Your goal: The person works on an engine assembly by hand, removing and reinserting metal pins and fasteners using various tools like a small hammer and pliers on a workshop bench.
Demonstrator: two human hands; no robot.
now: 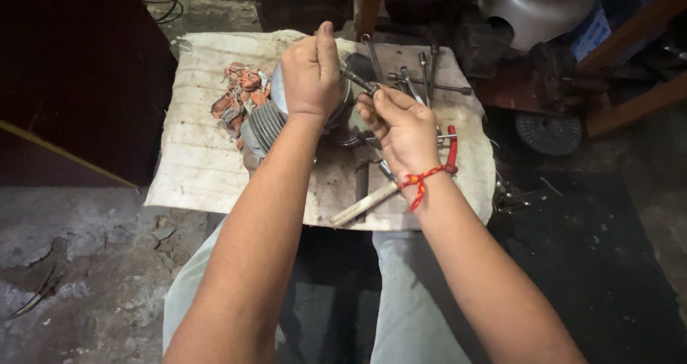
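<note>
**Finned engine part steadied, tool pinched at its top**

The left hand (pixel 310 74) clamps a fist over the finned metal cylinder (pixel 266 126); the right hand (pixel 401 124) pinches a dark steel tool (pixel 358 80) against it. The cylinder sits mid-surface, probably heavy, rigid and greasy, best held by its ribbed body. Loose wrenches (pixel 422 78) lie toward the far right corner of the stained cloth-covered surface (pixel 197 171).

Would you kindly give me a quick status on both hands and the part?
Left hand gripping grey finned metal cylinder. Right hand holding dark metal tool against it. Loose wrenches lie close behind on the cloth.
</note>
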